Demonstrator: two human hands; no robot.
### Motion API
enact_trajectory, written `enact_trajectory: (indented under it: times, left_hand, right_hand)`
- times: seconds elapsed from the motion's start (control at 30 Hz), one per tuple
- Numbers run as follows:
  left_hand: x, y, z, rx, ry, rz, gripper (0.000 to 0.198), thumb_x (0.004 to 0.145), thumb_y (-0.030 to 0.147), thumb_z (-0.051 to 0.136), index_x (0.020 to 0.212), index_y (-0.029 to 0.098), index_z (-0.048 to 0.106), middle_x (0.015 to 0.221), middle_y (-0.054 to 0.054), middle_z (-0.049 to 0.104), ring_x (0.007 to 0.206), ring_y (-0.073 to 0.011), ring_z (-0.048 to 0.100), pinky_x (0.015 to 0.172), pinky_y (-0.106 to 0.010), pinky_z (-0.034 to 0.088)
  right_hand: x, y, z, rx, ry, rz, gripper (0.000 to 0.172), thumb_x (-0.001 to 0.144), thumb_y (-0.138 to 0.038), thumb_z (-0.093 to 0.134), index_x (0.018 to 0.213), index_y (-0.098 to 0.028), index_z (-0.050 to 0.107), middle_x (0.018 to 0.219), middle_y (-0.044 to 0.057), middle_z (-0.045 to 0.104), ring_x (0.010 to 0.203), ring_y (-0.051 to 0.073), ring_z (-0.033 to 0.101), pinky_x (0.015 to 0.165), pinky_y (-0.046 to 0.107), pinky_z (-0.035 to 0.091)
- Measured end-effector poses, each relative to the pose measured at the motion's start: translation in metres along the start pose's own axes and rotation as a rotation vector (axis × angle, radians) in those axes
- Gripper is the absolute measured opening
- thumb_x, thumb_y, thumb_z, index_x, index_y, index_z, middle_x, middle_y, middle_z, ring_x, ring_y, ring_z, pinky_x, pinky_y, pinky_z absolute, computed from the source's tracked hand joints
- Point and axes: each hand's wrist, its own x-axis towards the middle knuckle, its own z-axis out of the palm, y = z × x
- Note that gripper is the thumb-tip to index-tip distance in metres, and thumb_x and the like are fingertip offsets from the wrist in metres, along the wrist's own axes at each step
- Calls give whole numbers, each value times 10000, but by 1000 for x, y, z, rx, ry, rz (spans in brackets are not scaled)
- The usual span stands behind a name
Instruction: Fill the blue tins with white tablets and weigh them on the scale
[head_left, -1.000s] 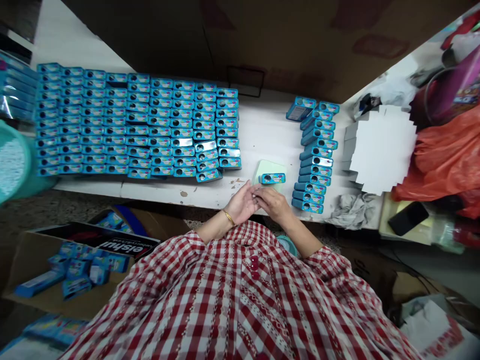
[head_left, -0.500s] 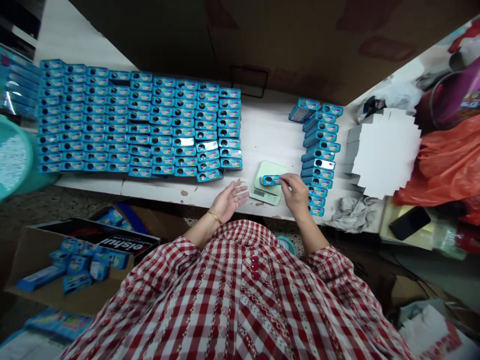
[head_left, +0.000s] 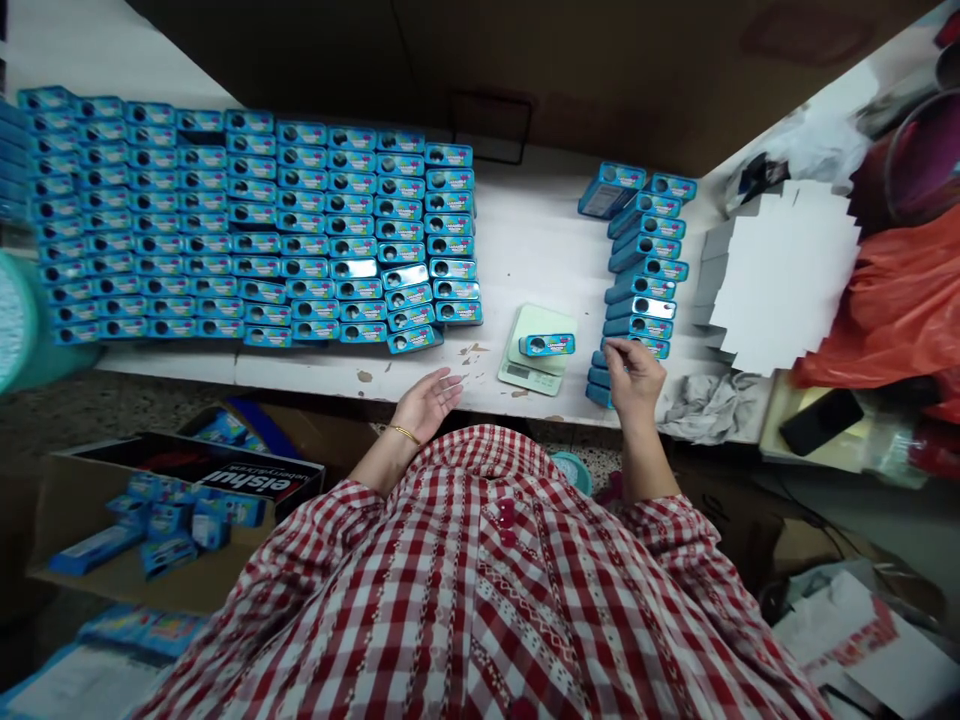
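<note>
On the green kitchen scale (head_left: 529, 379) rests a small blue printed box (head_left: 547, 345), with neither hand touching it. My right hand (head_left: 637, 380) is to the right of the scale, over the near end of a row of similar blue boxes (head_left: 643, 268). Its thumb and fingers are drawn together, and whatever lies between them is hidden. My left hand (head_left: 426, 408), palm up with loosely spread fingers, holds nothing. It hovers by the table's front edge, left of the scale and below a large block of stacked blue boxes (head_left: 255, 230).
A large brown cardboard carton (head_left: 510, 60) stands at the back. To the right are flat white card pieces (head_left: 787, 280), crumpled cloth (head_left: 709, 405), an orange plastic bag (head_left: 885, 310) and a phone (head_left: 821, 420). An open carton (head_left: 127, 580) of blue packets sits below left.
My right hand has let go of the blue box on the scale and moved right to the row. My left hand has drawn back slightly left. The view has shifted a little.
</note>
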Motion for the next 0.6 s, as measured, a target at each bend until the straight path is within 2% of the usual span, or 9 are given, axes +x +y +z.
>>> enact_trajectory:
  times: [0.1, 0.2, 0.3, 0.4, 0.6]
  left_hand:
    - [2, 1, 3, 2, -28, 4, 151, 754, 187, 549, 884, 134, 605, 786, -67, 661, 740, -144, 623, 710, -266, 473]
    - [3, 1, 2, -1, -18, 4, 139, 759, 181, 547, 874, 128, 603, 778, -64, 662, 725, -141, 626, 691, -257, 472]
    - [5, 1, 0, -7, 0, 3, 134, 761, 178, 541, 869, 127, 602, 769, -63, 662, 711, -136, 625, 684, -254, 470]
    - [6, 2, -1, -20, 2, 5, 139, 749, 183, 555, 868, 130, 603, 769, -61, 660, 708, -132, 623, 690, -255, 469]
    - [5, 4, -9, -49, 37, 20, 183, 727, 200, 579, 897, 138, 603, 777, -67, 659, 725, -136, 622, 701, -257, 467]
  right_hand:
    - [2, -1, 1, 23, -81, -35, 222, 805, -301, 517, 953, -175, 625, 899, 62, 633, 785, 159, 596, 679, 307, 517]
    - [3, 1, 4, -5, -208, -85, 370, 777, -329, 554, 1120, -190, 548, 1073, 97, 579, 938, 203, 564, 709, 338, 523]
    - [6, 1, 10, -84, -349, -170, 522, 758, -334, 581, 1245, -207, 442, 1240, 117, 489, 1144, 253, 457, 877, 423, 463]
    - [10, -1, 18, -145, -463, -248, 595, 758, -309, 588, 1302, -201, 374, 1322, 129, 419, 1230, 270, 377, 1003, 477, 348]
    - [15, -1, 31, -171, -521, -270, 628, 750, -308, 598, 1320, -215, 351, 1332, 127, 404, 1236, 276, 369, 1001, 487, 342]
